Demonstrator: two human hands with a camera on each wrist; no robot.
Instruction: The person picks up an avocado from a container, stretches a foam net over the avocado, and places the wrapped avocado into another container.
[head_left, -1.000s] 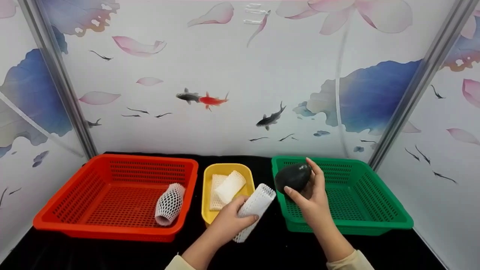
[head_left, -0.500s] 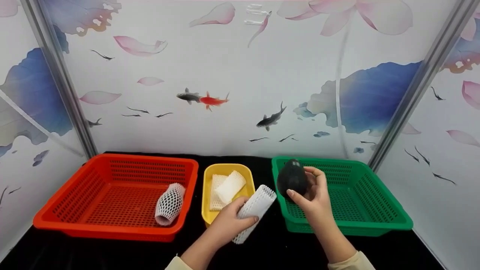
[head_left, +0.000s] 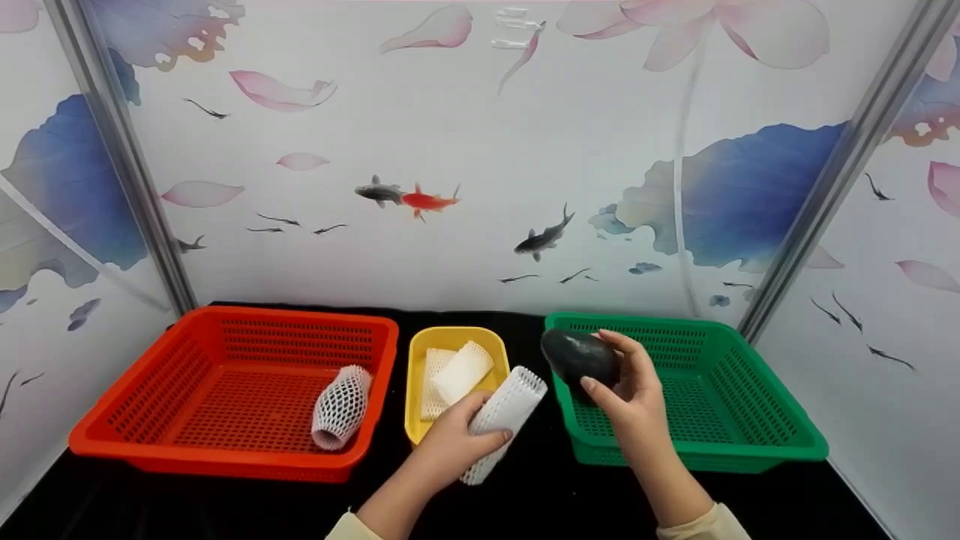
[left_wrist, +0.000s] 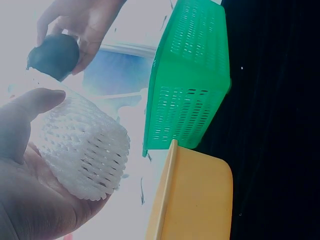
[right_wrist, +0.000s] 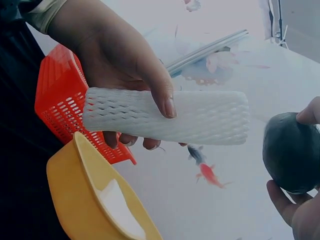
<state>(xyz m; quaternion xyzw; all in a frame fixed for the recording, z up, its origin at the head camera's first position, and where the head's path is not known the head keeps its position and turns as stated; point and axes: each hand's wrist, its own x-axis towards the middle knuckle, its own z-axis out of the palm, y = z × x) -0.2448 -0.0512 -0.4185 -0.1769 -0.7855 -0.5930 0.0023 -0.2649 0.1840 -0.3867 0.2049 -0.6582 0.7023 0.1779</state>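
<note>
My left hand grips a white foam net sleeve, flattened and tilted up to the right, its upper end slightly open. In the left wrist view the sleeve's mesh end faces the camera. My right hand holds a dark, egg-shaped avocado between thumb and fingers, its narrower end pointing left. The avocado hangs over the near left part of the green basket, apart from the sleeve. In the right wrist view, the fingers hide part of the avocado.
A yellow tray between the baskets holds more white foam nets. The red basket at left contains a bulging foam net; whatever it encloses is unclear. A printed white wall stands behind, above the black tabletop.
The avocado has been turned in my right hand: its narrow end pointed up half a second ago and now points left. My left hand with the foam net has barely moved.
</note>
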